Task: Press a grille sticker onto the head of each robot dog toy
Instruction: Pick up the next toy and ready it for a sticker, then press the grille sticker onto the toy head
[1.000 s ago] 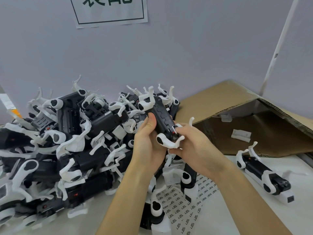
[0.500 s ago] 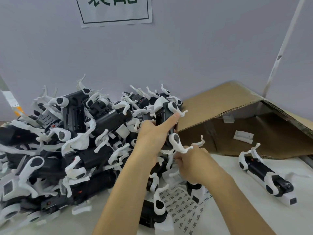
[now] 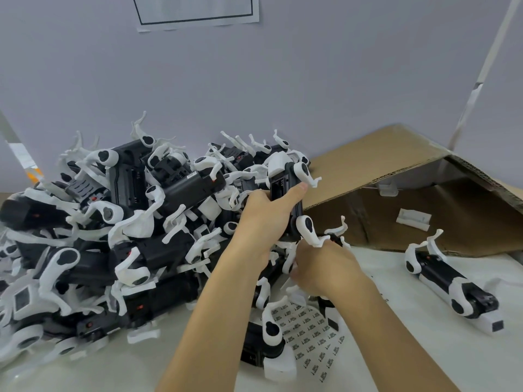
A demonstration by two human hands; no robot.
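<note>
Huge heap of robot dog toys (image 3: 119, 233) piled against the wall on the left, all glossy black boxy bodies with thin white curved legs poking out everywhere. Brown corrugated cardboard box (image 3: 410, 193) tipped open on the right, matte and creased. One separate dog (image 3: 450, 284) lying alone on the white table (image 3: 424, 349), well apart to the right.

Held dog (image 3: 285, 199) standing nearly upright, long axis running up and away, white head end on top, hard smooth plastic. Left hand (image 3: 266, 219) wrapped round its black body, thumb stretched up along the side. Right hand (image 3: 325, 267) just below and right of it, fingers curled downward near the white legs; can't tell what, if anything, is pinched. Sticker sheet (image 3: 311, 335) flat and papery with rows of small dark printed grilles, right under the right hand, so probably that hand's job to peel one and bring it up to the head.
</note>
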